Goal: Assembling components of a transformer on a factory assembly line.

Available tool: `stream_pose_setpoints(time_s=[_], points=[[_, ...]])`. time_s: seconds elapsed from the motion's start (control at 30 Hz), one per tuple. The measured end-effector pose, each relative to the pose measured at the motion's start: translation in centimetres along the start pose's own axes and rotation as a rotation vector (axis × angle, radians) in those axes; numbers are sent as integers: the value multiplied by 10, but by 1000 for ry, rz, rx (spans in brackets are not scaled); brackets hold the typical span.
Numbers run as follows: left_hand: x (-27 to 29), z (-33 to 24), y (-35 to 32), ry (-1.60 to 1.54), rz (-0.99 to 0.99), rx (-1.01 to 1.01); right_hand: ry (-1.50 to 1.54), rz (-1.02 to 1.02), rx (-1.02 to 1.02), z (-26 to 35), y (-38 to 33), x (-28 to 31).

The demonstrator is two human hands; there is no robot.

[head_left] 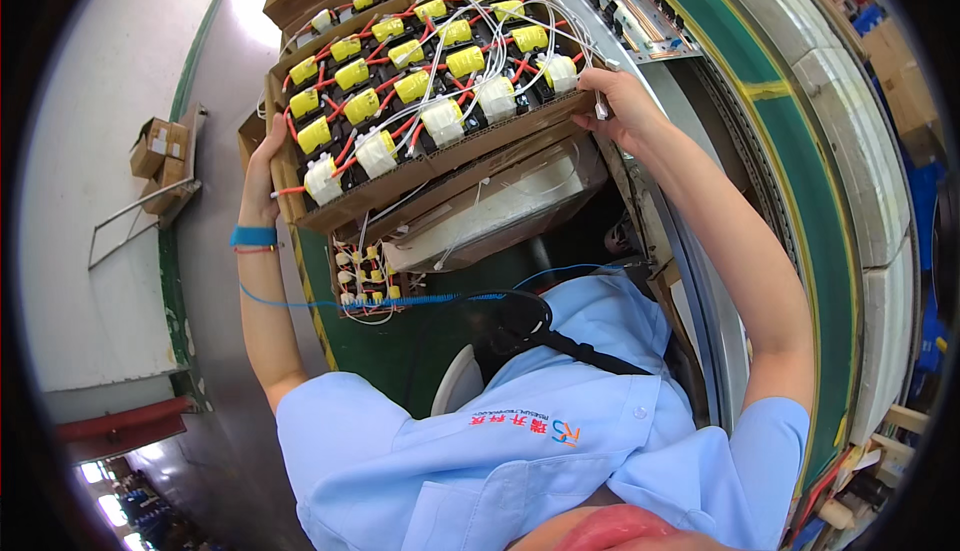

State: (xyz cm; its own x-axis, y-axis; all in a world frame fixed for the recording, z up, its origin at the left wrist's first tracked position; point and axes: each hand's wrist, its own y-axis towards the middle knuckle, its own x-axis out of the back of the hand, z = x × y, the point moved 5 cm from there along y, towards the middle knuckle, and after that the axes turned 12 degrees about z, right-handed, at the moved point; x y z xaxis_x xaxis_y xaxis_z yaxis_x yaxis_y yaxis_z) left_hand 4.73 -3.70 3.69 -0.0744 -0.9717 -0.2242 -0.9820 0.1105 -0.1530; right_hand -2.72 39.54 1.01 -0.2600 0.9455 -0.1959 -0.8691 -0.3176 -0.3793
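A shallow cardboard tray point(450, 161) is held out in front of me, one hand at each side. Rows of small coils wrapped in yellow tape point(362, 105) fill it, with red leads and long white wires point(545, 11) lying loosely over them. Coils along the near edge carry whitish wrapping point(375, 153). My left hand point(264, 166) is closed on the tray's left side; a blue strap point(255, 236) circles that wrist. At the right near corner, my right hand point(622, 111) grips the cardboard, with white wire ends hanging by its fingers. Both hands' fingertips are partly hidden.
Below the tray are a pale bin point(500, 221) and a smaller group of coils point(365, 276). A coiled blue cord point(410, 300) runs across before me. A green conveyor point(800, 171) with metal rails lies right. Cardboard boxes point(165, 146) sit on a cart at left.
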Motion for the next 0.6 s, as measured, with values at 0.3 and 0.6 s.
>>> stream_pose_setpoints(time_s=[0.3,0.6], points=[[-36,-10,-43,-34,-53,10,82,-81,129,26,-14,-4],[-33,10,-27,-120,-204,-28,78,8,-59,5,-6,-1]])
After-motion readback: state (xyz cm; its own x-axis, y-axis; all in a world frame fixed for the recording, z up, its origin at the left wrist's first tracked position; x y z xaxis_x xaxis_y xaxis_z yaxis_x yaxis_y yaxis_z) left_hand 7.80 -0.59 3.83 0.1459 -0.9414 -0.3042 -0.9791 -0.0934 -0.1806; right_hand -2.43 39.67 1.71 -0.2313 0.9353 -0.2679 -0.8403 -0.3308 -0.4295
